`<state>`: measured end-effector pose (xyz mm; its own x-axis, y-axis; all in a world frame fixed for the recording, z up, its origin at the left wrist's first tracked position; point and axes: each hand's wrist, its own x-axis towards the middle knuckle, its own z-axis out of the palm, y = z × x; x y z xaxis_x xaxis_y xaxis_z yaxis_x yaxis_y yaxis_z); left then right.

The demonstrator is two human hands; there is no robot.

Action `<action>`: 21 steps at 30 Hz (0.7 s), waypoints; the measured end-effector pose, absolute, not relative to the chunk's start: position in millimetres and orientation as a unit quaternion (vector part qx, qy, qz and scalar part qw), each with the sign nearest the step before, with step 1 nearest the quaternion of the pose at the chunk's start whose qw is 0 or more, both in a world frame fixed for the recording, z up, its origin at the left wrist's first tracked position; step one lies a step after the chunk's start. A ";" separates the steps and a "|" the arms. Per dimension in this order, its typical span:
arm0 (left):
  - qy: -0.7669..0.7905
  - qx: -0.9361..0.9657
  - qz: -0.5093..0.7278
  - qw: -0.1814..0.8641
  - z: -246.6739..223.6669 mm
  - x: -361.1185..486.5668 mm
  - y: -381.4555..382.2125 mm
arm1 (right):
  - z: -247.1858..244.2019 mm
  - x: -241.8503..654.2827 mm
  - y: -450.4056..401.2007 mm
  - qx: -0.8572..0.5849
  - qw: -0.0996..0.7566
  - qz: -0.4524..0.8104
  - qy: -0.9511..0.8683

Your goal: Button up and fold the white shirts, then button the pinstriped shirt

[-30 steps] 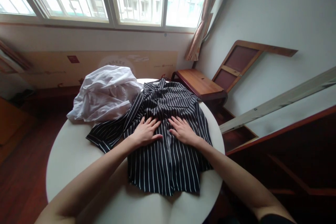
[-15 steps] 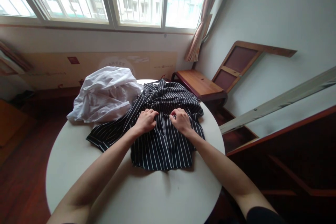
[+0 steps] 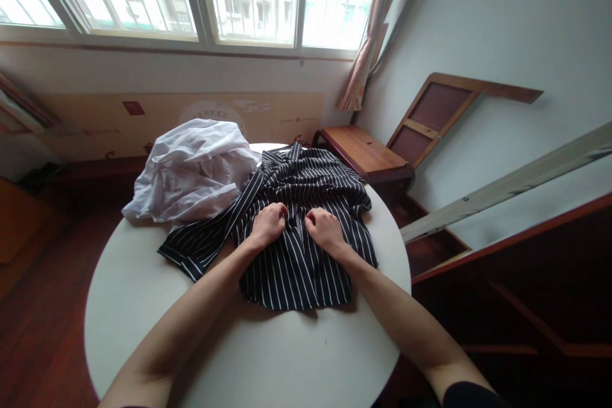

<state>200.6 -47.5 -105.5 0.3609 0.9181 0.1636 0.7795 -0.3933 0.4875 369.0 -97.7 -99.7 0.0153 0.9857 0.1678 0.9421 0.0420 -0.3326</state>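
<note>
A black shirt with white stripes (image 3: pixel 296 274) lies rumpled on a round white table (image 3: pixel 268 357), its lower hem toward me and one sleeve stretched out to the left. My left hand (image 3: pixel 269 224) is closed on the striped fabric left of the shirt's middle. Just right of the middle, my right hand (image 3: pixel 325 228) is likewise closed on the cloth, fingers curled in. A small fold runs between the two hands. Beside the shirt, at the back left, sits a heap of white cloth (image 3: pixel 191 172).
Behind the table on the right stands a wooden stool or bench (image 3: pixel 363 150). A long cardboard panel (image 3: pixel 162 118) leans under the window. A pale beam (image 3: pixel 507 182) slants along the right side.
Both hands have curled more tightly on the fabric and moved slightly toward me. The cloth near the right forearm has spread a little to the right.
</note>
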 end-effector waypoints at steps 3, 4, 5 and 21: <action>0.527 0.811 0.195 0.164 -105.6 207.6 -51.1 | -99.5 359.0 -99.9 -0.702 0.160 0.032 -0.694; 0.525 0.814 0.187 0.160 -106.6 209.8 -51.6 | -99.9 356.1 -100.0 -0.704 0.146 0.025 -0.694; 0.523 0.817 0.185 0.158 -107.9 211.6 -51.6 | -100.3 354.0 -99.6 -0.705 0.133 0.020 -0.696; 0.412 0.683 0.394 0.457 -114.3 208.3 -36.2 | -110.2 379.7 -83.5 -0.559 0.513 0.385 -0.526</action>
<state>208.3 -36.2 -114.3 0.3497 0.9227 0.1621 0.2023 -0.2433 0.9486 379.7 -83.5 -110.2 0.1507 0.9826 0.1088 0.1918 0.0789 -0.9783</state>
